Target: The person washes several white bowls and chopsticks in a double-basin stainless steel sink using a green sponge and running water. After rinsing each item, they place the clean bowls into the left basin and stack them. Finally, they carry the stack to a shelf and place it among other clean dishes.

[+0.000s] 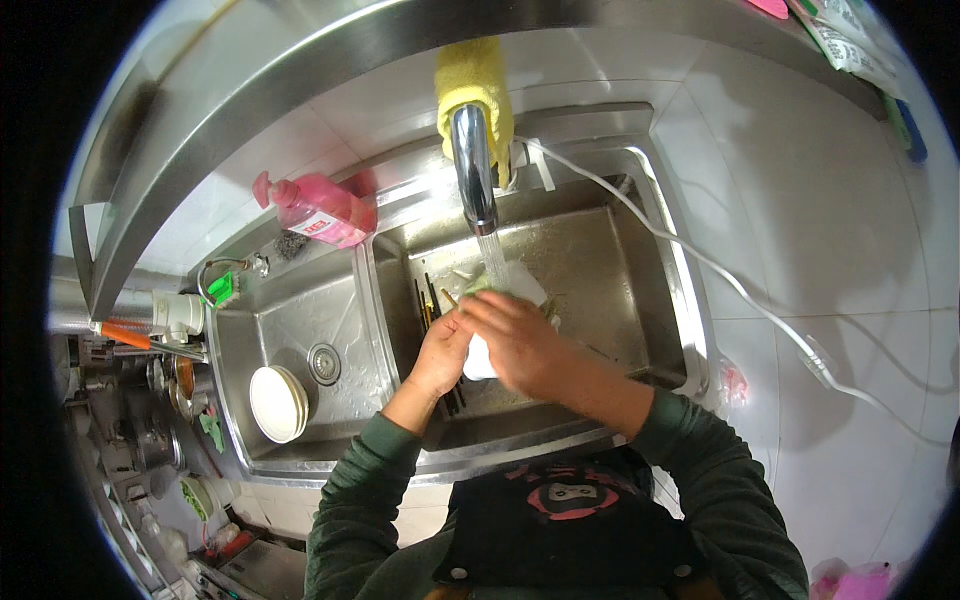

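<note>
Both of my hands meet over the right sink basin (630, 255), just below the running faucet (474, 172). My left hand (441, 352) has its fingers bent in against the right one. My right hand (521, 345) lies across the left fingertips and is slightly blurred. What sits between them is hidden. A short light-brown stick end (449, 298) shows by the left fingertips. Water falls on a pale green cloth-like thing (480, 283) and a white dish (527, 283) beyond my fingers. Another white piece (478, 361) shows between my hands. Several dark chopsticks (421, 304) lie at the basin's left side.
Stacked white bowls (276, 405) stand in the left basin (337, 300), near its drain (325, 364). A pink pump bottle (326, 210), steel scourer (290, 244) and green brush (221, 289) are behind. A yellow towel (472, 75) wraps the faucet base. A white cable (705, 262) crosses the right rim.
</note>
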{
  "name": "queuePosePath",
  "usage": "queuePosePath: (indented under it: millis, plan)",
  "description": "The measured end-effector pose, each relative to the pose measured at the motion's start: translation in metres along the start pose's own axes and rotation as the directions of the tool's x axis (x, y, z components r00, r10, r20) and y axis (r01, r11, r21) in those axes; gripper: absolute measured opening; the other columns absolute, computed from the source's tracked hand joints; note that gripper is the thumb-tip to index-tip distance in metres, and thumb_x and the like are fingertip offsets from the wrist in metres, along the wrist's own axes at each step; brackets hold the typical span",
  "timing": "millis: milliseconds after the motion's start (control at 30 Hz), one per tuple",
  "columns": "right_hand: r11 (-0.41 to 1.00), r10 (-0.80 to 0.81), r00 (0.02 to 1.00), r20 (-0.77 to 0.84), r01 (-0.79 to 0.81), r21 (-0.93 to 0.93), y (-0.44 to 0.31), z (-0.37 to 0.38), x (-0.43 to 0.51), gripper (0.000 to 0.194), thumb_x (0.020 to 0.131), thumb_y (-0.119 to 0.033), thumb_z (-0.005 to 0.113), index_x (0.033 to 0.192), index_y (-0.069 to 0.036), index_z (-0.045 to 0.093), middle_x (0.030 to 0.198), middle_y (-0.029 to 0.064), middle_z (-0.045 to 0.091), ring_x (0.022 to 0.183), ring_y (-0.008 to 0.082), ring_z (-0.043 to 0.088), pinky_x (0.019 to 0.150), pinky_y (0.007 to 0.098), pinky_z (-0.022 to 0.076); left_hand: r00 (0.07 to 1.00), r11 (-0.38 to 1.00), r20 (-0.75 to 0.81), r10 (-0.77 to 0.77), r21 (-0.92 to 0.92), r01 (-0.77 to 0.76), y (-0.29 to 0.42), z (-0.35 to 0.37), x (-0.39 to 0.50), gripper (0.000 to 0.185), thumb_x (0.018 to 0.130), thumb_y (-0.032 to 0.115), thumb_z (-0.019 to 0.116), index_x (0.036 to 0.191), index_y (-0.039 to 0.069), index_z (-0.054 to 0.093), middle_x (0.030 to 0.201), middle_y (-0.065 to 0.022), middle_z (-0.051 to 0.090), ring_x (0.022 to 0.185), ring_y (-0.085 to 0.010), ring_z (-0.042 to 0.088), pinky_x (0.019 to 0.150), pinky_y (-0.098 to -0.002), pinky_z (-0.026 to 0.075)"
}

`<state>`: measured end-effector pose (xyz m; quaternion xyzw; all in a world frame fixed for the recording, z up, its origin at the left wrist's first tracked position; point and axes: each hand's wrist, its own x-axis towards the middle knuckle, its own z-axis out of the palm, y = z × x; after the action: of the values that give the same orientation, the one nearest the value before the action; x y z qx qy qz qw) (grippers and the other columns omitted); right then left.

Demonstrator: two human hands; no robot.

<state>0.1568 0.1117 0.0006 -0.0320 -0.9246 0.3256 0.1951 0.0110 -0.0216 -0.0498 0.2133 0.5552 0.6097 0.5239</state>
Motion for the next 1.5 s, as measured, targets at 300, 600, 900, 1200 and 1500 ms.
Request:
queuePosePath:
  millis: [300,600,900,1200,1500]
  plan:
    - [0.729,0.410,0.911,0.049,-0.360,0.582,0.079,0.004,0.015,0.034,0.103,-0.021,0.056,0.136,-0.011,0.062,0.142,0.0089,0.057,0.133,0.0294,0.051,0.114,0.0406,0.0383,0.989,0.970,-0.107,-0.101,-0.231,0.074,0.012,0.007,0.004,0.028,0.108,0.027,0.054,0.112,0.002,0.067,0.101,-0.0031,0.071,0.087,-0.0132,0.065,0.082,-0.0273,0.053]
    - [0.775,0.610,0.703,-0.365,-0.432,0.462,0.033,0.041,-0.043,0.046,0.104,-0.016,0.051,0.148,-0.003,0.049,0.150,0.0173,0.049,0.146,0.0359,0.037,0.119,0.0450,0.0312,0.916,0.645,-0.303,-0.263,-0.761,-0.067,0.015,0.019,0.028,0.044,0.113,0.031,0.036,0.138,-0.002,0.050,0.138,-0.0155,0.059,0.128,-0.0297,0.056,0.111,-0.0444,0.044]
    - [0.958,0.210,0.971,-0.115,-0.228,-0.175,0.003,0.026,0.007,0.042,0.086,-0.015,0.061,0.127,-0.005,0.064,0.146,0.0083,0.055,0.144,0.0357,0.040,0.117,0.0587,0.0295,0.985,0.504,0.057,-0.161,-0.854,0.132,-0.023,0.049,0.019,0.040,0.104,0.028,0.051,0.135,0.002,0.055,0.132,-0.0139,0.063,0.121,-0.0279,0.060,0.108,-0.0404,0.047]
    - [0.930,0.260,0.893,-0.368,-0.335,-0.155,0.015,0.015,-0.046,0.052,0.089,-0.005,0.056,0.141,-0.003,0.054,0.149,0.0166,0.049,0.143,0.0374,0.039,0.117,0.0570,0.0295,0.962,0.458,-0.148,-0.230,-0.889,-0.027,-0.013,0.041,0.025,0.047,0.111,0.032,0.038,0.146,0.002,0.046,0.144,-0.0133,0.058,0.132,-0.0293,0.055,0.116,-0.0455,0.040]
    - [-0.094,0.953,0.289,0.094,-0.015,0.995,0.061,0.003,-0.045,0.055,0.094,-0.018,0.071,0.142,-0.002,0.049,0.132,0.0142,0.058,0.118,0.0273,0.060,0.099,0.0438,0.0514,0.979,0.516,0.036,-0.201,-0.845,0.137,-0.045,0.022,0.008,0.060,0.111,0.052,0.027,0.153,0.012,0.042,0.152,-0.0089,0.051,0.137,-0.0287,0.050,0.119,-0.0459,0.036]
